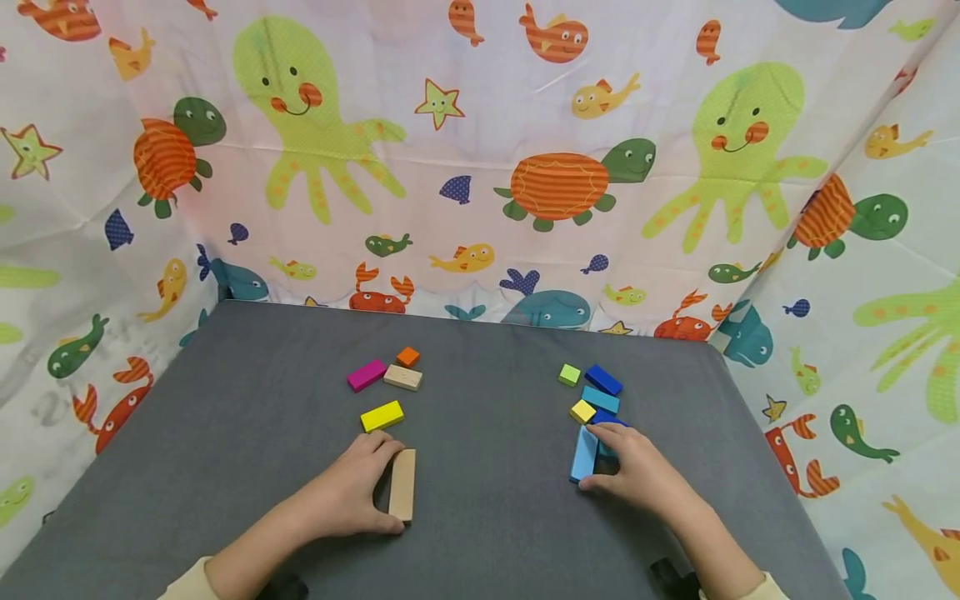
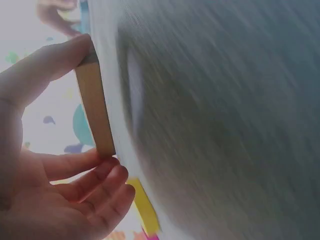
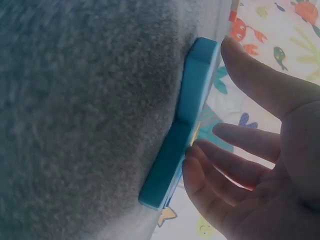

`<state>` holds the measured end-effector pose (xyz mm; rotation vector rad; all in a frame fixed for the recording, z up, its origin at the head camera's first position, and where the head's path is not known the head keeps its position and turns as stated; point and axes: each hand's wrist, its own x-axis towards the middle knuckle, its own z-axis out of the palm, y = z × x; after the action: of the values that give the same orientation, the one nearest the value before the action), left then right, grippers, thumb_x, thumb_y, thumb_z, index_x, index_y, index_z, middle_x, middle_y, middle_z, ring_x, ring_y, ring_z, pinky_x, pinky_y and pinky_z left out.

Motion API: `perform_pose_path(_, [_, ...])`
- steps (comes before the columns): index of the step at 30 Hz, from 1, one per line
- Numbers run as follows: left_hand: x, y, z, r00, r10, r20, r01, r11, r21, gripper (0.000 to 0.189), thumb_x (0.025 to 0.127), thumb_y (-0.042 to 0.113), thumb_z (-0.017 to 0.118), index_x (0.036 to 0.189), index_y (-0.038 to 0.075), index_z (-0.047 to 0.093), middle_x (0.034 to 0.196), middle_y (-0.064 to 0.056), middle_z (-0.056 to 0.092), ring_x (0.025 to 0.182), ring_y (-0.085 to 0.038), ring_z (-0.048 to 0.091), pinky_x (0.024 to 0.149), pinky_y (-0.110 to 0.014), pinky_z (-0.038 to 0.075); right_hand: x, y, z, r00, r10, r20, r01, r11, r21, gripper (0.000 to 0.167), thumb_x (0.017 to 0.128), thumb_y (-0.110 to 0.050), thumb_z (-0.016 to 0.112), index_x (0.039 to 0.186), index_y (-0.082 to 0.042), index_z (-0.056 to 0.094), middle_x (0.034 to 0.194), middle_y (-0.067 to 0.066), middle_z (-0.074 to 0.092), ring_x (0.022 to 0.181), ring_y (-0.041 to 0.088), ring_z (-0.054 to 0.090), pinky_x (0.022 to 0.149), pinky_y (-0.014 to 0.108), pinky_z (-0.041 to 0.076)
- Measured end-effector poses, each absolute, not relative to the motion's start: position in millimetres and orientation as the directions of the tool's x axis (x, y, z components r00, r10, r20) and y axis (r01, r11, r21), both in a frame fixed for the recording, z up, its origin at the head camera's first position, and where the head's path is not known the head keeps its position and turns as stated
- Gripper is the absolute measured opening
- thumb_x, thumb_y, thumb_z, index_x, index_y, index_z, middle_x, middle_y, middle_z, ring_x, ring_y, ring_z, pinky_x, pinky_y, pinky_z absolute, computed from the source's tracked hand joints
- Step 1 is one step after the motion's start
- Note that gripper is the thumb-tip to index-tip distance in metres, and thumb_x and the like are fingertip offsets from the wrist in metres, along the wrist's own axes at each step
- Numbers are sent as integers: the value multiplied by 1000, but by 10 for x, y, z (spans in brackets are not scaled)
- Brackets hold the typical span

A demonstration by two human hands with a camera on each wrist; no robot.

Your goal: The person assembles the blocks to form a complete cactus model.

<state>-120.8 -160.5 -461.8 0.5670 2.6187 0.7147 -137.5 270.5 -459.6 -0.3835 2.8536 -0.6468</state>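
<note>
Left grip (image 1: 354, 490) pinches; right grip (image 1: 636, 468) curves, hold unclear.

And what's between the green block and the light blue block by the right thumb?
In the head view, the small yellow block, just beyond the light blue block.

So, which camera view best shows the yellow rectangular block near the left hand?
The head view: the yellow block lies nearly whole in sight beyond the left hand. In the left wrist view, fingers hide part of it; the right wrist view doesn't show it.
</note>
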Motion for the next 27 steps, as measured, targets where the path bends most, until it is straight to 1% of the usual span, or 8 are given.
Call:
perform_pose_path(2, [-1175,-1513,-4599,-841,491,-226,305,776,552,100,71,48,98,147,1,55,140,-11,56,127,-29,50,109,-57,45,-1376,2689,-4611,-950,-283,-132,-201,877,-436,85,81,-42,93,148,-1,60,149,26,57,137,49,52,108,67,47])
perform_pose_path(5, [-1125,-1376,-4574,-826,521,-215,333,760,558,99,72,50,96,147,1,54,139,-10,56,125,-28,51,106,-60,42,-1379,2666,-4628,-951,-280,-133,-200,882,-426,87,79,-42,94,147,0,60,148,26,57,135,47,52,107,67,48])
perform_pose_path(8, [-1083,-1247,-4561,-817,540,-202,351,744,569,98,73,52,95,147,2,55,138,-10,57,125,-28,50,105,-60,42,-1382,2643,-4643,-952,-279,-126,-202,883,-424,88,78,-44,94,147,-1,61,147,24,58,133,45,53,107,65,48])
perform_pose_path(11, [-1057,-1121,-4555,-804,561,-197,392,750,533,98,74,56,93,148,4,55,138,-9,57,125,-27,50,104,-58,44,-1386,2624,-4657,-954,-279,-114,-209,884,-418,87,77,-45,95,145,-1,62,144,22,59,129,40,54,106,62,50])
perform_pose_path(14, [-1038,-1001,-4547,-787,581,-208,443,766,466,98,75,61,90,149,8,55,140,-6,57,126,-25,50,105,-54,45,-1392,2607,-4668,-955,-275,-108,-209,888,-409,87,76,-45,96,145,-2,63,143,20,58,128,38,54,106,60,50])
perform_pose_path(17, [-1008,-905,-4545,-768,601,-222,477,768,427,97,75,65,89,149,12,56,139,-3,58,127,-22,50,106,-52,45,-1404,2592,-4674,-958,-264,-114,-202,901,-384,89,75,-48,96,145,-4,63,145,20,57,131,39,54,107,62,50])
perform_pose_path(21, [-954,-811,-4564,-752,617,-232,502,764,406,96,74,69,87,148,15,56,138,2,58,128,-19,49,107,-50,45,-1428,2581,-4662,-962,-238,-135,-177,918,-354,94,73,-53,96,146,-5,62,148,21,56,133,42,53,105,66,49])
perform_pose_path(27, [-932,-689,-4616,-742,626,-240,511,760,400,97,74,71,87,149,18,55,139,4,57,129,-17,48,106,-48,44,-1440,2582,-4644,-960,-223,-169,-160,933,-322,109,68,-58,96,151,-1,55,151,25,54,134,46,53,104,70,48])
